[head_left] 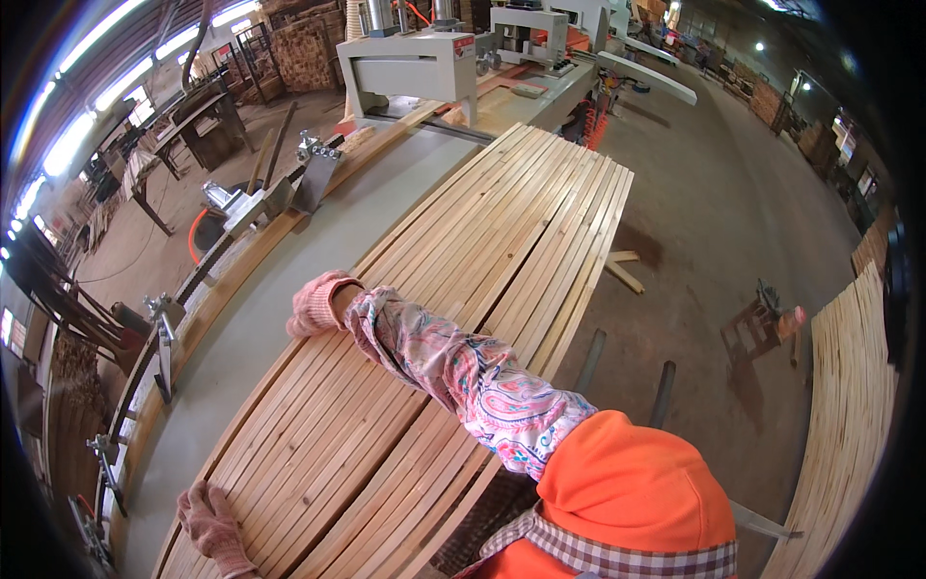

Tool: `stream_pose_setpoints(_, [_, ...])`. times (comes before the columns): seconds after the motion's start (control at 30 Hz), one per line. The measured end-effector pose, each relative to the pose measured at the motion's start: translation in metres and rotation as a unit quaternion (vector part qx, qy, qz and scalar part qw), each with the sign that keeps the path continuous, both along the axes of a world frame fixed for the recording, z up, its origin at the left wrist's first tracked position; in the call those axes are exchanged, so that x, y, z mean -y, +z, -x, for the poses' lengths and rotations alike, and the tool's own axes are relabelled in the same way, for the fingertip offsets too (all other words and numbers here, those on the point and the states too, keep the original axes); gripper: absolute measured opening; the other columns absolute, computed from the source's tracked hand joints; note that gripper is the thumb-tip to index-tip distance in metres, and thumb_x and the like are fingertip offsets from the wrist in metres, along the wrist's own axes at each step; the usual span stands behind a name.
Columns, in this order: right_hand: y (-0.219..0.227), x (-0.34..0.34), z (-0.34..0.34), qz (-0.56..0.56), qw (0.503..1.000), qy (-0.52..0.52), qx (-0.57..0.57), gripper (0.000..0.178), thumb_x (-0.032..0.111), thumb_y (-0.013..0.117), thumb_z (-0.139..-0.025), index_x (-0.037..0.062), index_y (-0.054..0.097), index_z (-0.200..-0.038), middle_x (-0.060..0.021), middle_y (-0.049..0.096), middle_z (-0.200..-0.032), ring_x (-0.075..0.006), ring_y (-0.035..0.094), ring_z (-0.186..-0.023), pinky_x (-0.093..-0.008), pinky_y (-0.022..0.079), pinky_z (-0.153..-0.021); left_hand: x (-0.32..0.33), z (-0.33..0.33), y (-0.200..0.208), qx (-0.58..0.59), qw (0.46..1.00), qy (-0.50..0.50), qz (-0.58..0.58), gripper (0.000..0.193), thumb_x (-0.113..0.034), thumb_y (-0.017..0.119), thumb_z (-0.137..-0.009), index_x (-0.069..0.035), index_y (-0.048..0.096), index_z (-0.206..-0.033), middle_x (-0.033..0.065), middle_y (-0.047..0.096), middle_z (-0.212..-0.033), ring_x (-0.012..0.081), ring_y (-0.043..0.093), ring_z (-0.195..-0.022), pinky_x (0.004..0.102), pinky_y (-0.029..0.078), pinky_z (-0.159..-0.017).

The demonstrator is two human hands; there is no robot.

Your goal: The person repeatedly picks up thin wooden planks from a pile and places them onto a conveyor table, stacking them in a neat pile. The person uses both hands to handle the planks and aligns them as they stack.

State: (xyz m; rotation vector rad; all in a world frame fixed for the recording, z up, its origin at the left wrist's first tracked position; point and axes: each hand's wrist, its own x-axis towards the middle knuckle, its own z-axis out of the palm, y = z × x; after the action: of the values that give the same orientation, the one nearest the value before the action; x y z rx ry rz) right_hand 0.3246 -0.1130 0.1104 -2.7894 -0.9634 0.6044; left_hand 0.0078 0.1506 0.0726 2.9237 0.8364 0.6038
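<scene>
Long, pale wooden strips lie side by side in a wide layer, running from near me toward the machine. My right hand, in a pink knit glove, reaches across the layer at the end of a paisley sleeve. Its fingers curl down over the left edge, closed around the outermost strip; the fingertips are hidden. Nearer to me, my left hand, gloved in the same pink, rests on the strips by that left edge with its fingers laid out. A smooth grey worktable runs along the strips' left side.
A wooden guide rail with metal clamps borders the table on the left. Ahead stands a grey woodworking machine. More strips are stacked at the far right. Metal bars jut out by the layer's right edge, and offcuts lie on the floor.
</scene>
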Motion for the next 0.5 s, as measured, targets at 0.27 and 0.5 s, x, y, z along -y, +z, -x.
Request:
stream_pose_setpoints(0.27, [-0.014, -0.006, -0.002, -0.011, 0.998, 0.03, 0.056, 0.043, 0.035, 0.052, -0.09, 0.0146, 0.066, -0.125, -0.01, 0.067, -0.122, -0.0292, 0.062, -0.116, -0.053, 0.048, -0.095, -0.019, 0.003, -0.022, -0.025, 0.99, -0.032, -0.138, 0.018, -0.021, 0.053, -0.092, -0.009, 0.064, -0.099, 0.0073, 0.056, -0.134, 0.0288, 0.045, -0.124, 0.0378, 0.042, -0.1])
stream_pose_setpoints(0.5, [0.004, -0.059, 0.075, -0.046, 0.98, 0.166, 0.098, 0.049, 0.057, 0.058, -0.085, 0.0201, 0.072, -0.115, -0.0058, 0.07, -0.113, -0.0274, 0.063, -0.109, -0.0474, 0.051, -0.09, -0.038, 0.016, -0.017, -0.058, 0.946, -0.134, -0.29, 0.018, -0.022, 0.058, -0.086, -0.009, 0.062, -0.097, 0.0115, 0.06, -0.112, 0.029, 0.057, -0.103, 0.0418, 0.044, -0.094])
